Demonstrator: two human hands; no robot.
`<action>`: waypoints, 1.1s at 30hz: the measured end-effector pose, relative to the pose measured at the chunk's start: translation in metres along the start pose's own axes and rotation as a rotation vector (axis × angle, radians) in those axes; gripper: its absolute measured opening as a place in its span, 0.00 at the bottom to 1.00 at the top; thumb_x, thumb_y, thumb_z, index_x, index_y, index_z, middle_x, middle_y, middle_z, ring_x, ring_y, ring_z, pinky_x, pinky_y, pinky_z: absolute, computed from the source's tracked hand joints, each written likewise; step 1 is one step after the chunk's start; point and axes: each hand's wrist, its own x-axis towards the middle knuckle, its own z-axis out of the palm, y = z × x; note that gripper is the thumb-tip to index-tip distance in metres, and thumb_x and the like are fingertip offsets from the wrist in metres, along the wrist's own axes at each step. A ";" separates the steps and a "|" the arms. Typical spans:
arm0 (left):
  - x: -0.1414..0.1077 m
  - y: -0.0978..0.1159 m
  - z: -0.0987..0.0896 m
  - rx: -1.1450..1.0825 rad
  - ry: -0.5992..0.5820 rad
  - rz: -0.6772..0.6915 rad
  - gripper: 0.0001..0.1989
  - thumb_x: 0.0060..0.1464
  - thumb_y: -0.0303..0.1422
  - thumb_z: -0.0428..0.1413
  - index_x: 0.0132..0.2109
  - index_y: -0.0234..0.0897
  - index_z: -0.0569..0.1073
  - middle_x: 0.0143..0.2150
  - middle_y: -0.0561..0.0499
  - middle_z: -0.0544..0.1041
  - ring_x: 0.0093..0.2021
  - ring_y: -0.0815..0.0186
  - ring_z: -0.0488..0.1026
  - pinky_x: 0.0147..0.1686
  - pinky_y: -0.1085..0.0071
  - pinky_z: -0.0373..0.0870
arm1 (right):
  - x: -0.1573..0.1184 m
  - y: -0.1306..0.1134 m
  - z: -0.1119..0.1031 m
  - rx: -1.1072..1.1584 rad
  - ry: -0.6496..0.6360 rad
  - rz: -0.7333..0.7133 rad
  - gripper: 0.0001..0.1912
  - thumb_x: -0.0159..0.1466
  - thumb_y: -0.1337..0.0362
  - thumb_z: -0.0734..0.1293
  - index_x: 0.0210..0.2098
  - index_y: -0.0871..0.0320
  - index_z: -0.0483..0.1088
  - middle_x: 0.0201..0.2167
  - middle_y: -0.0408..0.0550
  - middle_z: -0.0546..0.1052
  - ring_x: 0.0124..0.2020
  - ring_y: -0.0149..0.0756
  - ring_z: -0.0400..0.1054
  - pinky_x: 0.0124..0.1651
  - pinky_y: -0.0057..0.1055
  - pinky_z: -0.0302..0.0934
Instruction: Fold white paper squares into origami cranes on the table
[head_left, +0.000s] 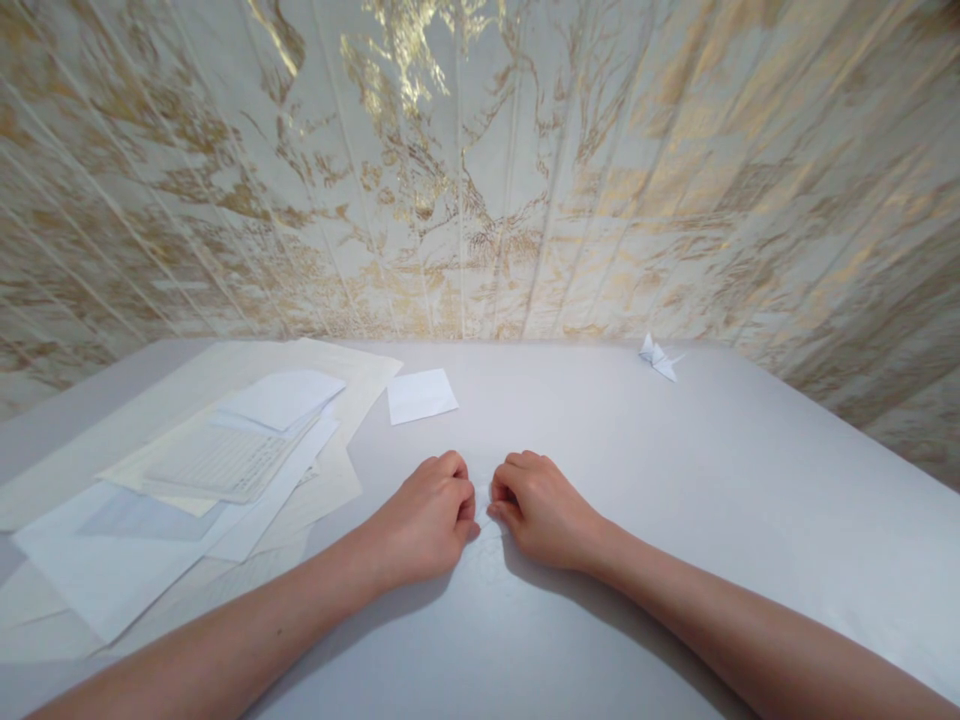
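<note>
Near the middle of the white table, my left hand (442,508) has its fingers curled closed. Facing it across a narrow gap, my right hand (536,508) is closed in the same way, thumb against the fingers. A small piece of white paper (487,508) shows between the two hands, and both sets of fingertips pinch at its sides. Most of that paper is hidden by the fingers, so its shape cannot be made out. Beyond my left hand lies a flat white paper sheet (422,396).
A spread pile of papers (120,560), some with writing, covers the left of the table (600,420). A folded paper crane (658,358) rests at the back right. Behind the table rises a wall (465,200) with a gold and white pattern.
</note>
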 end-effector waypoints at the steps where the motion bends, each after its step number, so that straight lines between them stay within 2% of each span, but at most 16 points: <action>1: 0.000 0.000 -0.001 -0.003 -0.007 -0.003 0.03 0.45 0.27 0.54 0.25 0.35 0.69 0.35 0.49 0.67 0.37 0.64 0.65 0.38 0.67 0.62 | 0.000 0.000 0.000 0.001 0.006 -0.004 0.04 0.57 0.69 0.65 0.26 0.60 0.67 0.26 0.44 0.69 0.31 0.32 0.61 0.36 0.28 0.51; 3: 0.001 0.000 -0.004 -0.011 -0.023 -0.013 0.00 0.44 0.27 0.55 0.28 0.35 0.70 0.35 0.50 0.67 0.37 0.64 0.65 0.38 0.68 0.62 | 0.000 0.000 0.001 0.009 0.018 -0.009 0.03 0.57 0.69 0.65 0.26 0.60 0.67 0.25 0.44 0.69 0.31 0.32 0.61 0.36 0.28 0.51; 5: 0.003 0.000 -0.006 -0.021 -0.037 -0.016 0.02 0.43 0.26 0.55 0.29 0.36 0.70 0.35 0.50 0.67 0.37 0.64 0.65 0.38 0.68 0.62 | 0.000 0.000 0.000 0.017 0.020 -0.007 0.03 0.56 0.69 0.65 0.26 0.60 0.67 0.25 0.44 0.69 0.31 0.32 0.61 0.36 0.28 0.51; 11: 0.008 -0.005 -0.009 -0.069 -0.051 0.054 0.08 0.47 0.22 0.48 0.26 0.35 0.71 0.32 0.50 0.67 0.35 0.66 0.66 0.37 0.72 0.61 | 0.001 0.001 -0.001 0.024 0.010 -0.011 0.03 0.56 0.69 0.65 0.26 0.60 0.68 0.25 0.45 0.69 0.31 0.32 0.61 0.36 0.28 0.51; 22: 0.008 -0.005 -0.011 -0.079 -0.073 0.064 0.10 0.48 0.23 0.47 0.26 0.34 0.72 0.32 0.51 0.66 0.33 0.67 0.66 0.36 0.72 0.62 | 0.001 0.000 -0.001 0.028 0.019 -0.012 0.03 0.56 0.70 0.64 0.25 0.61 0.68 0.25 0.45 0.69 0.30 0.32 0.60 0.36 0.28 0.51; 28: 0.008 -0.007 -0.012 -0.099 -0.088 0.061 0.07 0.46 0.24 0.50 0.27 0.35 0.72 0.33 0.51 0.66 0.34 0.67 0.66 0.36 0.72 0.63 | 0.000 0.000 -0.001 0.012 0.017 -0.012 0.04 0.56 0.71 0.64 0.25 0.61 0.68 0.25 0.45 0.69 0.30 0.32 0.60 0.36 0.28 0.51; 33: 0.006 -0.004 -0.015 -0.126 -0.112 0.008 0.02 0.42 0.28 0.55 0.27 0.36 0.72 0.34 0.52 0.65 0.34 0.68 0.65 0.34 0.73 0.62 | 0.000 0.002 0.001 0.027 0.015 -0.019 0.04 0.56 0.71 0.63 0.25 0.61 0.67 0.25 0.45 0.69 0.30 0.32 0.60 0.36 0.28 0.51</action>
